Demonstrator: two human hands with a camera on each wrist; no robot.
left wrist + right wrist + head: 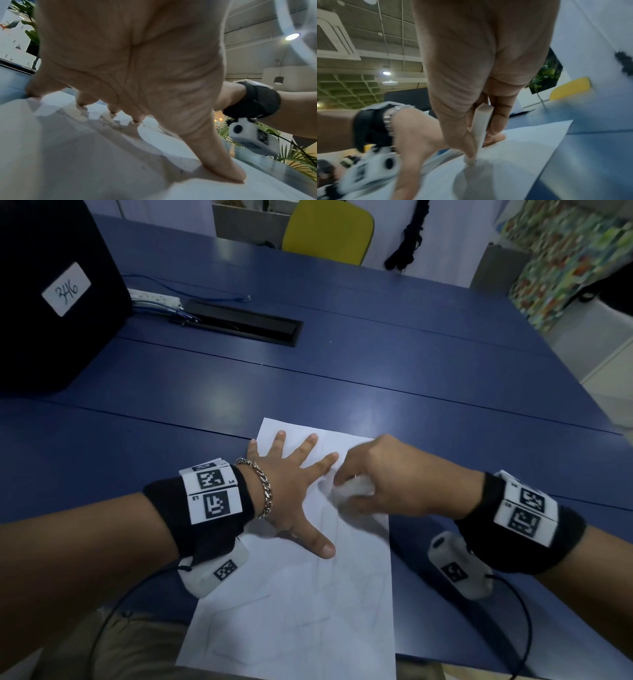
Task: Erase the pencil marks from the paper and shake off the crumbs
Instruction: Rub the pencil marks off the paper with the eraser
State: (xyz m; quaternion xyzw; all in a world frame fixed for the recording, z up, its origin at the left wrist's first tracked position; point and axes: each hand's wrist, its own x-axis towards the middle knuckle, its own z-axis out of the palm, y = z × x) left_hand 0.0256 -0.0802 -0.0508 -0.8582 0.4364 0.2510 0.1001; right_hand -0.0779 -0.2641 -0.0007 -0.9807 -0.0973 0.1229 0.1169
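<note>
A white sheet of paper (301, 604) with faint pencil lines lies on the blue table (376, 364) near its front edge. My left hand (291, 494) lies flat on the sheet's upper left part, fingers spread and pressing it down; the left wrist view shows the fingertips (228, 171) on the paper (85, 162). Just to the right, my right hand (387, 481) pinches a white eraser (352, 489) between thumb and fingers. In the right wrist view the eraser (481, 125) touches the paper (513, 155) with its lower end. Dark specks dot the sheet by the left fingers.
A large black box (44, 296) with a label stands at the back left. Behind it lie a white power strip (154, 297) with cables and a black cable slot (239, 321) in the table. A yellow chair (329, 231) stands beyond the far edge.
</note>
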